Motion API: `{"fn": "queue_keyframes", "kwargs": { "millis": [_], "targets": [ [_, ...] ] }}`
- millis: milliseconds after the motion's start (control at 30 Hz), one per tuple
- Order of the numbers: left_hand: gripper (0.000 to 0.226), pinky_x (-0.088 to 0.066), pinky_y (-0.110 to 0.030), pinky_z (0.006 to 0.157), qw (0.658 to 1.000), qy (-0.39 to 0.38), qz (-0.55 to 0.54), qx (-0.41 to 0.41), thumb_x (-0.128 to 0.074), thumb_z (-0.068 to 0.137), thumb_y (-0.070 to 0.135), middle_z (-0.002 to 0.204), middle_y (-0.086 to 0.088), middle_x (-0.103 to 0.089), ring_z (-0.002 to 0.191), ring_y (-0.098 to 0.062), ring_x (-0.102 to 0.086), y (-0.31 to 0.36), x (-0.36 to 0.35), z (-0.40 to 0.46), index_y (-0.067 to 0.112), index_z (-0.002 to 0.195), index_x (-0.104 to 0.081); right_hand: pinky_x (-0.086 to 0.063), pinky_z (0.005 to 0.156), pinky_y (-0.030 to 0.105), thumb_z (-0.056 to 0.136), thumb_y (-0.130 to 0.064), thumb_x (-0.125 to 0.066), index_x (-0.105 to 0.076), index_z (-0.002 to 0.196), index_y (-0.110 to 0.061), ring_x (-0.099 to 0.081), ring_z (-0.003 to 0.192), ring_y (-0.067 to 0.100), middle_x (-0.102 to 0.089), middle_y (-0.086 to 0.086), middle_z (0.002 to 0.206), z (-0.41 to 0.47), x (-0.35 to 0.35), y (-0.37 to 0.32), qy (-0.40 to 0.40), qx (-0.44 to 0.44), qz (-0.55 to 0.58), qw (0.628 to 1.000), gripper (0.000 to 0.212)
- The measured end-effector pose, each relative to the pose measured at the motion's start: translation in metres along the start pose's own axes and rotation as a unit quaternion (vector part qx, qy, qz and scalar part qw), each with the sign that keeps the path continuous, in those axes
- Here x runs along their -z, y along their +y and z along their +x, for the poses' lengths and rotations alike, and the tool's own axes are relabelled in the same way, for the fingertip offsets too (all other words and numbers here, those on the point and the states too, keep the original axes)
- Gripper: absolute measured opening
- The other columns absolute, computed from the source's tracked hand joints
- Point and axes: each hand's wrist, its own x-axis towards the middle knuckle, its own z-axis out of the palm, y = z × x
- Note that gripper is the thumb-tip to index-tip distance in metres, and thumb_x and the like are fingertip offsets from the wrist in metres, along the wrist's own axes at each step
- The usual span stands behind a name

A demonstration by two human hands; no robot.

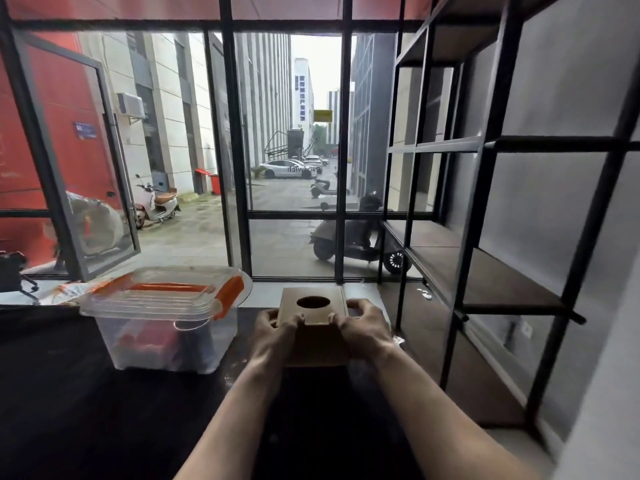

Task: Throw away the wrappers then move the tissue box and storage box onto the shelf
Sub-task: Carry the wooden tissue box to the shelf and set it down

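A brown cube-shaped tissue box with a round hole in its top is in front of me, over the far edge of the dark table. My left hand grips its left side and my right hand grips its right side, thumbs on the top. To the left stands a clear plastic storage box with orange latches on its lid and red and dark items inside. A black metal shelf with brown boards rises on the right. No wrappers are clearly visible.
A large black-framed window faces me, with one pane swung open at the left. A small dark device sits on the sill at far left. Small shiny bits lie near the shelf's foot.
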Motion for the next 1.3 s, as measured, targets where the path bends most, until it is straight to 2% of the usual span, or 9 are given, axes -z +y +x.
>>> {"fn": "queue_keyframes", "kwargs": {
  "millis": [100, 233, 400, 533, 667, 767, 867, 1033, 1300],
  "targets": [
    [0.052, -0.058, -0.051, 0.09, 1.0, -0.007, 0.008, -0.022, -0.07, 0.077, 0.041, 0.112, -0.013, -0.066, 0.099, -0.031, -0.065, 0.01, -0.041, -0.019, 0.02, 0.122, -0.054, -0.062, 0.089, 0.052, 0.067, -0.046, -0.075, -0.064, 0.109, -0.034, -0.072, 0.102, 0.031, -0.074, 0.006, 0.108, 0.005, 0.044, 0.02, 0.052, -0.005, 0.03, 0.998, 0.045],
    [0.05, -0.059, -0.048, 0.09, 0.998, -0.033, 0.021, -0.043, -0.071, 0.072, 0.046, 0.108, -0.011, -0.068, 0.096, -0.03, -0.067, 0.018, -0.123, -0.049, 0.024, 0.114, -0.054, -0.064, 0.082, 0.053, 0.062, -0.047, -0.072, -0.061, 0.09, -0.039, -0.074, 0.092, 0.031, -0.075, 0.008, 0.101, 0.009, 0.129, 0.057, 0.093, -0.01, 0.059, 0.994, 0.031],
    [0.045, -0.058, -0.038, 0.08, 0.998, -0.05, -0.01, -0.042, -0.073, 0.072, 0.037, 0.105, -0.008, -0.069, 0.094, -0.026, -0.068, 0.018, -0.246, -0.095, 0.022, 0.112, -0.059, -0.063, 0.085, 0.049, 0.073, -0.044, -0.074, -0.064, 0.11, -0.034, -0.073, 0.096, 0.029, -0.073, 0.008, 0.113, 0.012, 0.25, 0.104, 0.099, -0.013, 0.037, 0.994, 0.039],
    [0.057, -0.057, -0.045, 0.091, 0.997, -0.067, -0.008, -0.036, -0.069, 0.059, 0.045, 0.104, -0.006, -0.069, 0.097, -0.029, -0.067, 0.019, -0.336, -0.123, 0.024, 0.111, -0.058, -0.062, 0.087, 0.047, 0.085, -0.038, -0.074, -0.063, 0.116, -0.03, -0.071, 0.098, 0.028, -0.07, 0.005, 0.11, 0.019, 0.337, 0.141, 0.122, -0.016, 0.017, 0.992, 0.034],
    [0.055, -0.057, -0.046, 0.091, 0.996, -0.081, -0.004, -0.034, -0.07, 0.061, 0.045, 0.105, -0.008, -0.068, 0.097, -0.029, -0.067, 0.021, -0.396, -0.137, 0.023, 0.11, -0.057, -0.063, 0.084, 0.052, 0.079, -0.043, -0.074, -0.062, 0.109, -0.036, -0.072, 0.096, 0.03, -0.072, 0.006, 0.109, 0.032, 0.392, 0.168, 0.128, -0.021, 0.022, 0.991, 0.033],
    [0.047, -0.058, -0.043, 0.087, 0.995, -0.088, -0.002, -0.042, -0.073, 0.075, 0.036, 0.108, -0.01, -0.067, 0.096, -0.028, -0.066, 0.016, -0.426, -0.127, 0.02, 0.115, -0.055, -0.063, 0.082, 0.054, 0.072, -0.048, -0.072, -0.06, 0.1, -0.041, -0.072, 0.096, 0.032, -0.071, 0.006, 0.109, 0.048, 0.41, 0.186, 0.125, -0.024, 0.037, 0.991, 0.031],
    [0.052, -0.058, -0.042, 0.085, 0.996, -0.083, 0.0, -0.045, -0.071, 0.071, 0.039, 0.107, -0.01, -0.066, 0.095, -0.028, -0.066, 0.011, -0.448, -0.109, 0.019, 0.117, -0.054, -0.063, 0.082, 0.055, 0.071, -0.047, -0.072, -0.057, 0.091, -0.041, -0.072, 0.097, 0.032, -0.071, 0.008, 0.109, 0.075, 0.418, 0.197, 0.118, -0.026, 0.048, 0.992, 0.026],
    [0.055, -0.054, -0.036, 0.074, 0.997, -0.072, -0.007, -0.039, -0.071, 0.072, 0.04, 0.107, -0.01, -0.065, 0.095, -0.027, -0.065, 0.005, -0.476, -0.058, 0.018, 0.12, -0.053, -0.063, 0.086, 0.053, 0.076, -0.042, -0.075, -0.061, 0.105, -0.039, -0.072, 0.1, 0.033, -0.072, 0.01, 0.113, 0.139, 0.417, 0.208, 0.099, -0.021, 0.049, 0.994, 0.033],
    [0.061, -0.057, -0.051, 0.091, 0.999, -0.038, -0.012, -0.036, -0.066, 0.059, 0.046, 0.105, -0.008, -0.066, 0.097, -0.03, -0.065, 0.011, -0.515, 0.105, 0.023, 0.114, -0.054, -0.064, 0.082, 0.053, 0.081, -0.041, -0.076, -0.059, 0.111, -0.035, -0.072, 0.094, 0.031, -0.07, 0.007, 0.108, 0.315, 0.382, 0.195, 0.057, 0.001, 0.033, 0.998, 0.035]
  ]
}}
